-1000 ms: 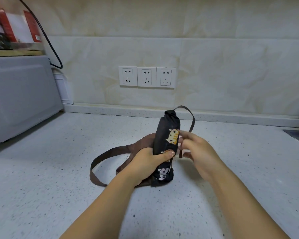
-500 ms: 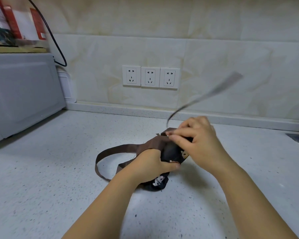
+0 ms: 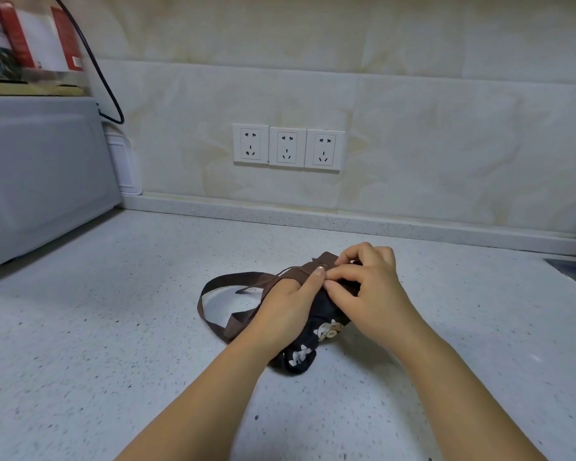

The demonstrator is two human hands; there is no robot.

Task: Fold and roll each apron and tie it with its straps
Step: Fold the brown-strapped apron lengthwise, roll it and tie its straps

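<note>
Black cartoon-print rolled apron [image 3: 316,331] is lying on the counter [image 3: 120,327] along 7-to-1 o'clock, left hand [image 3: 288,307] clenching its middle while right hand [image 3: 368,287] fingers [image 3: 341,289] are pinching the brown strap [image 3: 243,281] at the 1 o'clock end.

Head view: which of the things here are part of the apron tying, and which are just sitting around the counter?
In the job:
- rolled apron, dark with animal prints
- brown straps, looped on the counter
- left hand holding the roll
- right hand working a strap at the roll

Just there:
- grey appliance
- wall sockets
- black cable
- books on the appliance
</note>
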